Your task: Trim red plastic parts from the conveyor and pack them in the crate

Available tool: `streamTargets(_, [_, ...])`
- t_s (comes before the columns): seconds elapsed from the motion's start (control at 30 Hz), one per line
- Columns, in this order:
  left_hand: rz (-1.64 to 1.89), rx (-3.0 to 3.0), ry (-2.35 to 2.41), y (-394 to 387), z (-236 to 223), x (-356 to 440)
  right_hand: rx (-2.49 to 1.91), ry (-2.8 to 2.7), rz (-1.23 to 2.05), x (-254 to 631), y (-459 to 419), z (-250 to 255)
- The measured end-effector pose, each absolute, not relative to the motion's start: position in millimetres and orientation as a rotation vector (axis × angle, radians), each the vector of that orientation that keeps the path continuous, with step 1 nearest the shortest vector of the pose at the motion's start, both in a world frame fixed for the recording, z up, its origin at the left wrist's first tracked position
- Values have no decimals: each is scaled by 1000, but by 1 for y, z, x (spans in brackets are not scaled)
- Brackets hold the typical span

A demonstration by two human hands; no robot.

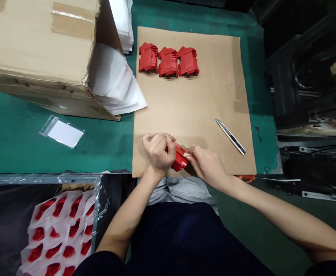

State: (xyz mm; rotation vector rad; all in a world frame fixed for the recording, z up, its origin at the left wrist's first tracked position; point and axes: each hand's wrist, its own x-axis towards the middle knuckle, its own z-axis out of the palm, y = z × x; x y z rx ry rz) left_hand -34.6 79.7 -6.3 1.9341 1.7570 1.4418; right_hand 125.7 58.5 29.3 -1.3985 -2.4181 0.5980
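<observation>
My left hand (160,151) is closed around a red plastic part (180,161), held tilted above the front edge of the cardboard sheet (185,115). The fingers hide much of that part. My right hand (210,164) is in a pinch at the part's right edge. A small whitish spot shows at its fingertips; what it is I cannot make out. To the right of my hands lies a utility knife (230,137) with a pale handle. Farther back on the sheet, three red plastic housings (168,62) stand side by side in a row.
A large cardboard box (38,42) at left holds white sheets or bags (116,82). A clear bag with a white card (65,133) lies on the green table (104,147). Below left, a lined bin (96,207) contains several wrapped red pieces (53,251). Dark machinery stands at right.
</observation>
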Motion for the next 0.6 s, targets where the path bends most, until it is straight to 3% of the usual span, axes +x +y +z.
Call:
streamTargets(0.47, [1457,1945,1762,79,-6,-33,-1689,-2110,781,125,53,13])
streamTargets(0.6, [1474,1936,1746,79,-7,-33,-1747,-2053,689,123,51,11])
